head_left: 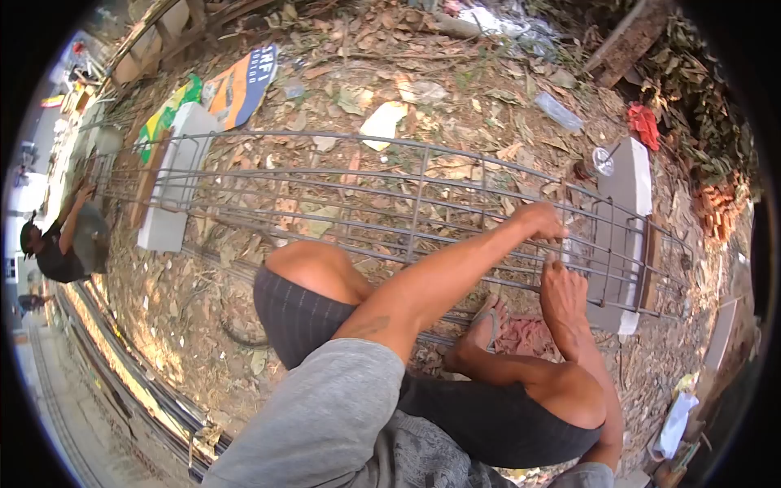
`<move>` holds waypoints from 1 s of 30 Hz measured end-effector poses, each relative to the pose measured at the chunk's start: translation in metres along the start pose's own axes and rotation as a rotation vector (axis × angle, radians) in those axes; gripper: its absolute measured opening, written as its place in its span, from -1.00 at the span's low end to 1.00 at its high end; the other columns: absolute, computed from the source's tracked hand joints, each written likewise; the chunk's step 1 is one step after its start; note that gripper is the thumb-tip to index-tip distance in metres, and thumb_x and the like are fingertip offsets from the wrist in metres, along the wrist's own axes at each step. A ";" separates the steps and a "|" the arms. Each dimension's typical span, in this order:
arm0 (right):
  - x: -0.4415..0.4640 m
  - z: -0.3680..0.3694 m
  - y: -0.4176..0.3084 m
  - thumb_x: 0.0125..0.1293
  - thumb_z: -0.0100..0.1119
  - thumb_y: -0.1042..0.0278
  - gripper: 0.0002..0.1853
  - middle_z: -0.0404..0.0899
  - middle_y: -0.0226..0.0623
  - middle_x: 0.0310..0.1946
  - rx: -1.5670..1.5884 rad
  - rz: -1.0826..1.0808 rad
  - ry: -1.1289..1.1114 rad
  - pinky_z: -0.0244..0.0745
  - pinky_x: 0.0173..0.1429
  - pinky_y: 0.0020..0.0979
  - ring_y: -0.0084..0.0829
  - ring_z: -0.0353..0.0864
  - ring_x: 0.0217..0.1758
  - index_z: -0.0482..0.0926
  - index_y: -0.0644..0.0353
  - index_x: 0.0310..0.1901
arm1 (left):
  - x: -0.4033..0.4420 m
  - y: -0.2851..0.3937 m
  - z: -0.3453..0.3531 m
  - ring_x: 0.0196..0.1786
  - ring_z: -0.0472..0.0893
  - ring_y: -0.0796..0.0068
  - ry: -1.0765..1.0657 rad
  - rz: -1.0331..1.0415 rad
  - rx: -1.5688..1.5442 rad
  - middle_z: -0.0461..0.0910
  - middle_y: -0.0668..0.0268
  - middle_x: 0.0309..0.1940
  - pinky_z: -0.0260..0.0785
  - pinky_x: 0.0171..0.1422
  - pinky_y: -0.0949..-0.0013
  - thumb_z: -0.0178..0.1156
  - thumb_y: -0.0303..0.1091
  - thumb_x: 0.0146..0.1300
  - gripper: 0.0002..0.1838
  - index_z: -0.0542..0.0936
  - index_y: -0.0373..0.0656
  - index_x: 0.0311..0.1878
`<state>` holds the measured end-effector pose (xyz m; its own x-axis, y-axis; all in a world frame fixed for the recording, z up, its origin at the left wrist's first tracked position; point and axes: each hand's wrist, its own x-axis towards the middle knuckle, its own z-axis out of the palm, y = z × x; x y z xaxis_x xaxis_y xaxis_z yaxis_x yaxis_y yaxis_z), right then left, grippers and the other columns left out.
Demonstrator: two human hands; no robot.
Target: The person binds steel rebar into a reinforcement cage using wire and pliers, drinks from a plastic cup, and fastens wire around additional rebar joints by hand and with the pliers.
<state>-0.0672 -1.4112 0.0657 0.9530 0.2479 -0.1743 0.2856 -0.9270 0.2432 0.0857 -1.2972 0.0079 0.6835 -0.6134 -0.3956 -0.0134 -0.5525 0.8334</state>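
A long cage of steel reinforcing bars [420,203] stretches across in front of me, resting on a pale block at each end. My left hand [538,221] is over the cage near its right end, fingers bent and pressed together by the bars. Just below it, my right hand [563,286] is closed at the near-side bars, its fingertips pointing up toward the left hand. What either hand pinches is too small to make out. Beneath the cage, close to the right hand, are my sandalled foot [486,325] and a reddish crumpled cloth or net [527,335].
The right block [621,187] and left block [181,183] bear the cage. At the far left end, a person in dark clothes [71,236] has a hand by the bars. Long bars [122,366] lie at lower left. Leaves, a yellow scrap [382,125] and a plastic bottle [558,112] litter the ground.
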 end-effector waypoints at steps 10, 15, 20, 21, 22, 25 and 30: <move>0.073 0.046 0.018 0.25 0.14 0.45 -0.76 0.73 0.28 -0.31 0.327 -0.087 -0.316 0.72 -0.08 0.01 0.16 0.79 -0.23 0.66 0.49 -0.19 | -0.005 0.015 0.010 0.15 0.76 0.16 0.204 -0.118 0.128 0.79 0.15 0.06 0.64 0.15 0.09 0.44 0.16 0.17 -0.42 0.80 -0.18 0.02; 0.093 0.121 0.031 0.09 0.23 0.42 -0.76 0.77 0.08 -0.24 0.237 -0.180 -0.409 0.68 -0.01 -0.09 0.02 0.79 -0.16 0.72 0.36 -0.24 | -0.006 0.021 0.007 0.15 0.77 0.19 0.193 -0.173 0.120 0.78 0.16 0.08 0.65 0.15 0.10 0.53 0.19 0.10 -0.33 0.77 -0.19 0.07; 0.085 0.150 0.034 0.13 0.29 0.28 -0.56 0.75 0.08 -0.16 0.276 -0.250 -0.176 0.63 0.06 -0.07 0.04 0.75 -0.08 0.67 0.32 0.03 | 0.012 0.012 0.012 0.10 0.78 0.19 0.160 -0.179 0.117 0.81 0.20 0.00 0.64 0.12 0.10 0.53 0.25 0.08 -0.37 0.82 -0.13 -0.01; 0.084 0.142 0.025 0.16 0.30 0.24 -0.50 0.75 0.10 -0.15 0.288 -0.189 -0.188 0.63 0.05 -0.06 0.05 0.75 -0.08 0.62 0.34 0.11 | 0.017 0.010 0.015 0.09 0.78 0.19 0.151 -0.159 0.126 0.81 0.20 -0.01 0.64 0.11 0.10 0.52 0.25 0.09 -0.38 0.83 -0.10 -0.03; 0.085 0.136 0.021 0.20 0.30 0.21 -0.44 0.74 0.12 -0.15 0.299 -0.129 -0.196 0.63 0.04 -0.05 0.07 0.75 -0.08 0.58 0.36 0.19 | 0.020 0.011 0.013 0.10 0.78 0.20 0.043 -0.139 0.139 0.81 0.23 0.03 0.63 0.12 0.10 0.46 0.23 0.17 -0.42 0.83 -0.10 0.00; 0.083 0.132 0.017 0.29 0.31 0.11 -0.34 0.73 0.19 -0.12 0.660 -0.022 -0.283 0.60 0.06 0.04 0.15 0.75 -0.07 0.46 0.40 0.31 | 0.031 0.010 0.008 0.13 0.76 0.25 -0.188 -0.094 0.177 0.81 0.34 0.08 0.62 0.14 0.11 0.31 0.16 0.36 -0.51 0.84 -0.04 0.04; 0.042 -0.022 -0.029 0.37 0.31 0.10 -0.42 0.72 0.28 -0.18 0.546 0.102 -0.270 0.56 0.09 0.16 0.25 0.74 -0.04 0.56 0.31 0.31 | 0.006 0.018 -0.002 0.09 0.76 0.43 -0.123 -0.122 0.089 0.85 0.51 -0.06 0.62 0.09 0.18 0.22 0.10 0.44 -0.62 0.88 0.09 -0.06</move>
<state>-0.0328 -1.3679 0.0725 0.8931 0.1366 -0.4286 0.0331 -0.9702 -0.2402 0.0907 -1.3099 0.0213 0.5896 -0.6001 -0.5407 -0.0037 -0.6714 0.7411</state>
